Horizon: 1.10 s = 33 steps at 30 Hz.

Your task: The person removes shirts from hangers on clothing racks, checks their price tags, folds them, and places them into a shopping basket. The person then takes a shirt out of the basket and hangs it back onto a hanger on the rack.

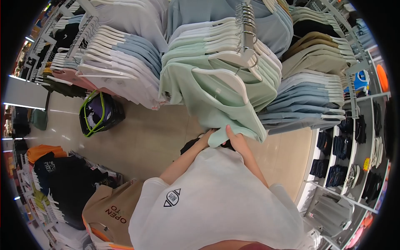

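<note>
A mint green T-shirt [187, 89] hangs on a white hanger [227, 77] at the front of a rail, its lower part pulled toward my body. Gripping the hem from the right is my right hand [236, 139], with the thumb lying on top of the cloth. On the other side, my left hand [206, 136] holds the same hem, its fingers mostly covered by the folded fabric. More mint green and white shirts hang packed close behind this one on the metal rail [247, 39].
Racks of white shirts [121, 85] and light blue shirts [300, 98] flank the rail. A black basket [112, 112] with green handles stands on the floor to the left. Shelves of folded trousers [339, 148] line the right side. A beige shirt [110, 208] hangs at lower left.
</note>
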Available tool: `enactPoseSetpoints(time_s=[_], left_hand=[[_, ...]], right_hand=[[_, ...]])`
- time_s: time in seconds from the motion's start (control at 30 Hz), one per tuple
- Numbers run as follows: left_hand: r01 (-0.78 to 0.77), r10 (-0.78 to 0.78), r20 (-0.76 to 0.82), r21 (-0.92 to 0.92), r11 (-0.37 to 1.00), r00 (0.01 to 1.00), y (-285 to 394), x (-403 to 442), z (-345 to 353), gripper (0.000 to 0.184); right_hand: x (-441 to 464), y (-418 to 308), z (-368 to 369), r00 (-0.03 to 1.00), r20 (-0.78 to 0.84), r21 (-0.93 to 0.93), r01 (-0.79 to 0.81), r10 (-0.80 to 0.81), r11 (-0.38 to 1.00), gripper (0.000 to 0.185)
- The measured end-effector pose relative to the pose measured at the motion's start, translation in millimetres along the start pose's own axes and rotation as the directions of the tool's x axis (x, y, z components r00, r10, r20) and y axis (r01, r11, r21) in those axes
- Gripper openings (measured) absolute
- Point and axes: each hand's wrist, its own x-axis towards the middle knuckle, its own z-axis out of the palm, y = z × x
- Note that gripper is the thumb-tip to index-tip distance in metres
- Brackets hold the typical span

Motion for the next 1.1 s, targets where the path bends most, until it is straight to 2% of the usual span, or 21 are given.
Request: enactPoseSetpoints(time_s=[0.03,0.07,0.1,0.13,0.17,0.2,0.23,0.27,0.3,0.33,0.47,0.53,0.57,0.63,0.67,0.73,0.77,0.83,0.97,1.03,1.1], left_hand=[[0.001,0.010,0.061,-0.176,0.984,0.998,-25.2,11.5,8.6,0.050],[0.001,0.011,0.072,-0.170,0.985,0.997,-21.4,9.8,8.4,0.050],[-0.054,0.048,-0.031,-0.221,0.974,0.998,-17.4,8.9,7.3,0.050],[-0.113,0.079,-0.137,-0.268,0.957,0.987,-13.3,8.3,6.7,0.051],[-0.116,0.084,-0.129,-0.266,0.957,0.988,-38.3,14.9,9.9,0.051],[-0.291,0.342,-0.233,0.229,0.929,0.910,-79.2,23.9,13.8,0.043],[-0.334,0.599,-0.199,0.676,0.657,0.776,-115.4,32.4,18.7,0.037],[-0.335,0.599,-0.201,0.674,0.659,0.775,-98.5,22.0,14.9,0.037],[-0.024,0.219,-0.294,0.547,0.836,0.930,-66.2,3.9,8.8,0.038],[0.323,-0.200,-0.323,0.393,0.861,0.925,-46.5,-8.0,4.9,0.038],[0.217,-0.141,-0.298,0.240,0.946,0.944,-48.5,-13.2,10.2,0.037],[0.002,0.051,-0.541,0.097,0.995,0.839,-31.7,-15.2,22.8,0.032],[0.001,0.051,-0.552,0.094,0.996,0.832,-16.1,-17.7,26.1,0.032],[0.061,-0.070,-0.519,-0.034,0.998,0.852,25.1,-24.9,30.5,0.028],[0.063,-0.075,-0.528,-0.040,0.997,0.846,39.8,-27.3,35.6,0.028],[-0.079,0.073,-0.590,0.016,0.997,0.804,67.3,-30.7,50.4,0.026],[-0.076,0.069,-0.596,0.014,0.997,0.800,85.7,-34.0,57.8,0.026],[-0.116,0.056,-0.642,-0.052,0.992,0.765,123.1,-42.8,74.5,0.025],[-0.117,0.008,-0.587,-0.148,0.982,0.809,169.1,-53.9,104.0,0.026],[-0.236,-0.066,-0.495,-0.523,0.819,0.866,193.4,-63.1,120.7,0.023],[-0.254,-0.064,-0.500,-0.541,0.802,0.864,201.4,-69.5,132.6,0.022]], right_hand=[[-5.3,-7.4,1.1,0.999,0.017,0.164,0.027,-0.030,0.986,0.045],[-8.3,-10.8,2.3,0.997,0.027,0.323,0.054,-0.067,0.945,0.045],[-8.9,-10.0,3.2,0.998,0.014,0.326,0.059,-0.067,0.944,0.045],[-9.2,-8.2,3.3,0.998,-0.050,0.440,0.057,-0.039,0.896,0.046],[-10.4,-6.4,1.8,0.994,-0.108,0.546,0.062,-0.003,0.836,0.047],[-10.5,-5.7,-1.5,0.993,-0.115,0.545,0.064,-0.001,0.836,0.047],[-8.1,-6.0,-6.6,0.994,-0.107,0.646,0.077,-0.010,0.759,0.045],[-6.7,-6.1,-11.0,0.995,-0.097,0.737,0.085,-0.019,0.670,0.045],[-7.7,-6.4,-14.2,0.996,-0.093,0.736,0.081,-0.019,0.672,0.045],[-8.6,-8.5,-17.6,0.992,-0.123,0.739,0.102,-0.016,0.665,0.044],[-11.3,-2.4,-30.8,0.984,-0.158,0.744,0.172,-0.080,0.645,0.045],[-14.7,7.2,-39.3,0.994,-0.065,0.737,0.109,-0.091,0.667,0.045],[-15.6,16.3,-43.8,0.994,-0.055,0.733,0.107,-0.098,0.671,0.045],[-17.0,43.5,-51.7,0.999,0.018,0.548,-0.042,0.038,0.835,0.040],[-17.9,63.3,-53.2,0.999,0.030,0.544,-0.046,0.035,0.838,0.040],[-27.5,106.8,-53.6,0.997,0.060,0.187,0.039,-0.052,0.982,0.036],[-39.3,120.2,-53.4,0.996,0.068,0.186,0.039,-0.053,0.982,0.036],[-66.9,142.7,-50.7,0.990,0.022,-0.105,0.138,-0.136,0.985,0.035],[-114.2,127.8,-64.6,0.982,0.155,-0.086,0.121,-0.107,0.989,0.037],[-119.6,139.7,-68.3,0.971,0.198,0.095,0.119,-0.136,0.988,0.040],[-127.2,143.9,-76.5,0.953,0.245,0.205,0.129,-0.178,0.970,0.038]])
